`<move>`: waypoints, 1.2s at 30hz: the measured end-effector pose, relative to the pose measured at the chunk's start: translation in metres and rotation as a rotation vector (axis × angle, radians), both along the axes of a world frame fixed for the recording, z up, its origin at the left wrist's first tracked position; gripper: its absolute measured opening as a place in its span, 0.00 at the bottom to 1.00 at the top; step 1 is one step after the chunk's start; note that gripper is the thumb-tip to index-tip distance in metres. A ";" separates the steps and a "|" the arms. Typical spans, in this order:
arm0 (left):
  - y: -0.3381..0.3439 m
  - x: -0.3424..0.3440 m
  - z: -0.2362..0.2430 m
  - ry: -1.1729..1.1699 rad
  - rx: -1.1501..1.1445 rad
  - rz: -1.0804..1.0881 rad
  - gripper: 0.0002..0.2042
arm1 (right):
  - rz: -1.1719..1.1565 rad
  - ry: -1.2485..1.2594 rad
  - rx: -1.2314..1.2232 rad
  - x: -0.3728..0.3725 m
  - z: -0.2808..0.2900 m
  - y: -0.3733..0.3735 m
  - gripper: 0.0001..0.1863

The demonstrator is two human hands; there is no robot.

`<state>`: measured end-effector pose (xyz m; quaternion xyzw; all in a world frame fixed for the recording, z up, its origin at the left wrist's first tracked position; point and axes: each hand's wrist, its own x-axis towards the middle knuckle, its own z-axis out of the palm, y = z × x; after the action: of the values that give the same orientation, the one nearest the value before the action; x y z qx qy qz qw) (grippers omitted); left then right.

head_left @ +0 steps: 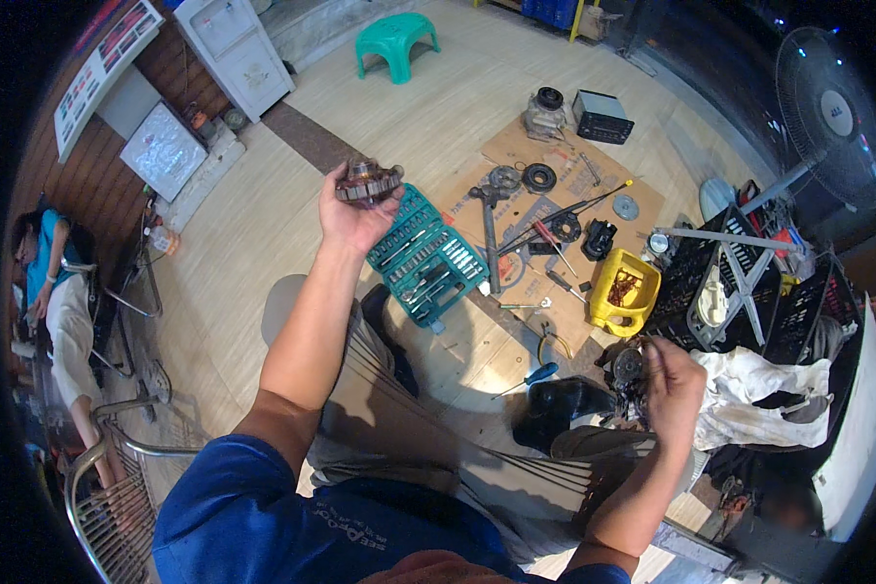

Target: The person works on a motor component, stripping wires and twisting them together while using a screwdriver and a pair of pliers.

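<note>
My left hand (352, 216) is raised above the floor, its fingers wrapped round a toothed, rusty-brown round metal part (370, 185), which looks like a rotor. Below it lies an opened green socket set case (426, 261) with rows of sockets and bits. On the right side, my right hand (675, 384) is closed, its fingers curled together; what they hold, if anything, is hidden. A dark round metal housing (628, 366) is close to those fingertips, beside a white cloth (759, 394).
Flattened cardboard (642, 195) bears a hammer (489, 234), screwdrivers, black pulleys and a cut yellow jug (625, 292). Pliers (555, 341) and a blue-handled screwdriver (535, 376) lie nearer. Black crates (686, 302) and a fan (832, 117) stand right; a green stool (397, 41) stands far off. Someone sits left.
</note>
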<state>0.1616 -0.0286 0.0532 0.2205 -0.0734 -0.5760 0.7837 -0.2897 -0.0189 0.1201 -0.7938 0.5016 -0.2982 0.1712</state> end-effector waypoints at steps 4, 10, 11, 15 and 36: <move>0.006 -0.005 0.008 0.030 -0.300 -0.346 0.22 | -0.091 -0.035 -0.004 -0.019 0.005 -0.006 0.07; 0.000 -0.021 0.015 -0.297 -0.377 -0.312 0.25 | -0.208 -0.125 -0.076 -0.053 0.005 -0.009 0.09; -0.001 -0.023 0.015 -0.512 -0.303 -0.159 0.24 | -0.225 -0.169 -0.093 -0.059 0.006 -0.007 0.08; 0.000 -0.020 0.010 -1.080 -0.167 0.253 0.14 | -0.234 -0.092 -0.172 -0.072 0.018 0.007 0.07; -0.008 -0.024 -0.001 -0.993 0.048 0.704 0.08 | -0.410 0.384 0.524 -0.147 -0.015 0.220 0.10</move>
<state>0.1378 -0.0366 0.0525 0.4913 -0.3400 -0.1118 0.7941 -0.4364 0.2015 0.1055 -0.6478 0.7321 -0.0341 0.2079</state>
